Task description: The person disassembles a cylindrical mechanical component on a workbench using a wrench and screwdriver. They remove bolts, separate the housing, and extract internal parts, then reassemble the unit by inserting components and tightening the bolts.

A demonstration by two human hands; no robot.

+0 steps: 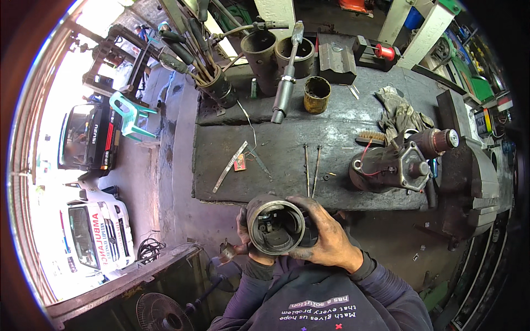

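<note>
Between my two hands is a hollow metal cylinder housing [276, 227], held in front of my body at the near edge of the bench. Its open end faces up toward me and shows dark parts inside. My left hand [243, 231] grips its left side, mostly hidden behind it. Beside those fingers a small brownish metal piece [226, 252] sticks out; whether they hold it I cannot tell. My right hand [329, 236] wraps the right side, thumb near the rim. On the bench to the right lies a starter motor [386, 167] with a red wire.
The dark workbench [237, 187] carries two long bolts [316, 171], a metal strip [229, 168], a wire brush [371, 137], a glove [400, 110], a rusty can [317, 95] and a tool pot [218, 91]. A fan [160, 311] stands lower left; vehicles are parked outside.
</note>
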